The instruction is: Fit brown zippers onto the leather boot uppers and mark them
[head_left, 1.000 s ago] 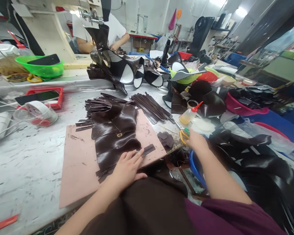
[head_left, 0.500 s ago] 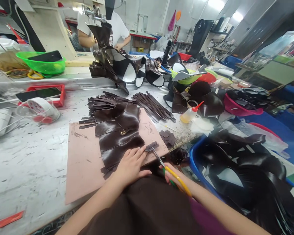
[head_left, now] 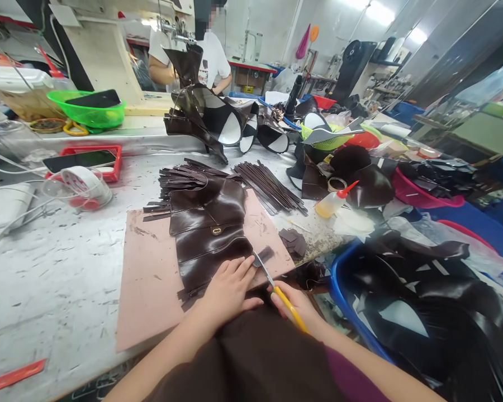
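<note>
My left hand [head_left: 230, 287] lies flat with outstretched fingers on the lower edge of a glossy dark brown leather piece [head_left: 209, 218], which has a small gold buckle [head_left: 216, 230]. Beyond its fingertips a small dark strip end [head_left: 265, 255] sticks out over the pink board [head_left: 151, 290]. My right hand [head_left: 295, 304] is closed round the yellow handle of a pair of scissors [head_left: 289, 306]. The blades reach up to the strip beside my left fingertips, and the blades look closed together. Whether they touch the strip I cannot tell.
Bundles of dark strips [head_left: 270, 184] and a pile of small dark scraps [head_left: 293, 242] lie by the board. A glue bottle [head_left: 330, 204] with a red tip stands to the right. At the right is a blue tub [head_left: 337, 271] of leather pieces. Another person [head_left: 213, 56] is across the table.
The scissors have closed and turned in my right hand; the green handle loop seen before is now hidden. The blades have moved slightly left towards my left fingertips. My left hand stays on the leather.
</note>
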A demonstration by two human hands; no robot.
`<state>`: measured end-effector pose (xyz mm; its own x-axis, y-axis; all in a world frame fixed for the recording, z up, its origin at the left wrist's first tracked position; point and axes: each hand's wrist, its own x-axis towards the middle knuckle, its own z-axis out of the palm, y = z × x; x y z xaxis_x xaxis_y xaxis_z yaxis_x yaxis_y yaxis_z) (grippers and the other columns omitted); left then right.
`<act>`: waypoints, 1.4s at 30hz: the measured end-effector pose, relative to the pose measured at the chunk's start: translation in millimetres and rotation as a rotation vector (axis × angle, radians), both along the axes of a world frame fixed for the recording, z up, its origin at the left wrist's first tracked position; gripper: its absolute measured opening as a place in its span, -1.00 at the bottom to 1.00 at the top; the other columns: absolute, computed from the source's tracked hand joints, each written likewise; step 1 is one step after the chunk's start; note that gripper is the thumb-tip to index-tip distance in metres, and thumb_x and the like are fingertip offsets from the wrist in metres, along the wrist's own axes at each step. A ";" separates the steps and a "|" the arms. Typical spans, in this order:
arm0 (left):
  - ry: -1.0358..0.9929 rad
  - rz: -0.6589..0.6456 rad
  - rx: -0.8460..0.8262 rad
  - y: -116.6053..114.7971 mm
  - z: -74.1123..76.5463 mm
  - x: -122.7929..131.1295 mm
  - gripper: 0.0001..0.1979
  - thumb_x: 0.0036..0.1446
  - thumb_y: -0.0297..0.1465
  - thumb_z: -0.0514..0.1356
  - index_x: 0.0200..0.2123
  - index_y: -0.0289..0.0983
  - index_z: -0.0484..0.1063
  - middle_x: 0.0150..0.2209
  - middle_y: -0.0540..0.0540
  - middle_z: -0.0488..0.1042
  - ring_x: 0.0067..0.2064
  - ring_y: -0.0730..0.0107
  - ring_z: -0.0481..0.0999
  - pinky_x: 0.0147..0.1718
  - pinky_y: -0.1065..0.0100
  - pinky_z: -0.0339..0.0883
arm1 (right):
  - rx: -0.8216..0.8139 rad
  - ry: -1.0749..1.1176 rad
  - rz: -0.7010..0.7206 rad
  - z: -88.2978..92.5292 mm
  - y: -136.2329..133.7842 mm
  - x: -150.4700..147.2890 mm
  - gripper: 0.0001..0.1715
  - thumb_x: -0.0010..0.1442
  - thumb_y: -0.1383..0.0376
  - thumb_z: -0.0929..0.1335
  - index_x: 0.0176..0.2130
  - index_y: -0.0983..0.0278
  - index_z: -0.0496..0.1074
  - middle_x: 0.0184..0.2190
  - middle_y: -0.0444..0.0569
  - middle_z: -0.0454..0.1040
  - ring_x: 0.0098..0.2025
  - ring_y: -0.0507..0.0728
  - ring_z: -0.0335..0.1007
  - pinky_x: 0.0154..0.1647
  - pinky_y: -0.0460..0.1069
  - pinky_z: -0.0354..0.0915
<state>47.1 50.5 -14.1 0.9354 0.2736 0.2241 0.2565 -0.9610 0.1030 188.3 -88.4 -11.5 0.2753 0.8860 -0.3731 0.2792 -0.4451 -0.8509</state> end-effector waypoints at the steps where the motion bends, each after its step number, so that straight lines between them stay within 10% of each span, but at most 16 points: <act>1: 0.002 0.000 -0.001 -0.2 -0.4 -0.1 -0.35 0.03 0.06 0.02 0.04 -0.28 0.27 0.11 -0.09 0.26 0.05 0.17 0.22 0.00 0.22 0.03 | 0.015 -0.003 -0.015 -0.5 -0.4 -0.3 -0.46 0.08 -0.12 0.15 -0.25 0.27 0.26 -0.71 -0.26 0.12 -0.68 -0.04 0.05 -0.64 -0.11 0.04; 8: 0.041 0.016 0.006 -0.8 1.8 1.1 -0.36 0.04 0.07 -0.01 0.03 -0.24 0.30 0.13 -0.07 0.24 0.07 0.16 0.21 0.01 0.21 0.03 | -0.035 -0.085 -0.207 17.9 -6.7 42.5 -0.38 0.03 -0.10 0.15 -0.16 0.30 0.30 -0.70 -0.22 0.17 -0.69 0.00 0.09 -0.69 -0.11 0.05; 14: 0.071 0.020 0.056 0.0 7.5 3.7 -0.40 0.06 0.04 -0.01 0.02 -0.23 0.32 0.11 -0.08 0.27 0.04 0.13 0.23 -0.02 0.20 0.05 | -0.268 -0.816 -0.207 39.1 -15.8 91.8 -0.42 0.04 -0.01 0.22 -0.02 0.22 0.33 -0.40 0.00 0.48 -0.38 0.20 0.40 -0.41 0.00 0.23; 24: 0.104 0.012 0.066 1.0 8.6 4.2 -0.38 0.05 0.01 0.03 0.11 -0.20 0.21 0.12 -0.08 0.26 0.04 0.15 0.23 -0.03 0.22 0.05 | -0.375 -1.172 -0.285 27.7 16.7 178.1 -0.53 0.08 0.23 0.23 -0.05 0.44 0.32 -0.20 0.24 0.44 -0.22 0.30 0.40 -0.31 0.07 0.23; 32: 0.153 0.008 0.035 -7.8 18.3 3.8 -0.38 -0.11 -0.03 0.21 0.06 0.00 0.23 0.15 -0.09 0.21 0.07 0.06 0.24 -0.06 0.15 0.12 | 0.481 -1.026 0.246 18.1 76.5 95.5 -0.74 0.02 0.42 0.25 -0.26 0.27 0.43 -0.36 0.02 0.49 -0.26 0.16 0.33 -0.16 0.04 0.15; 42: 0.103 0.085 -0.006 -7.4 19.0 9.4 -0.46 0.04 -0.17 0.15 0.04 -0.33 0.24 0.07 -0.18 0.31 -0.03 0.16 0.34 -0.10 0.22 0.17 | 0.091 -0.924 -0.156 21.7 58.5 118.8 -0.87 -0.04 0.39 0.22 -0.46 0.26 0.34 -0.50 -0.05 0.41 -0.48 0.10 0.28 -0.48 -0.05 0.13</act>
<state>56.5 43.0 4.9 0.9265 0.3543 0.1265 0.3468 -0.9347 0.0777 307.1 -30.0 10.2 0.5456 0.8292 0.1211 0.8039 -0.4770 -0.3553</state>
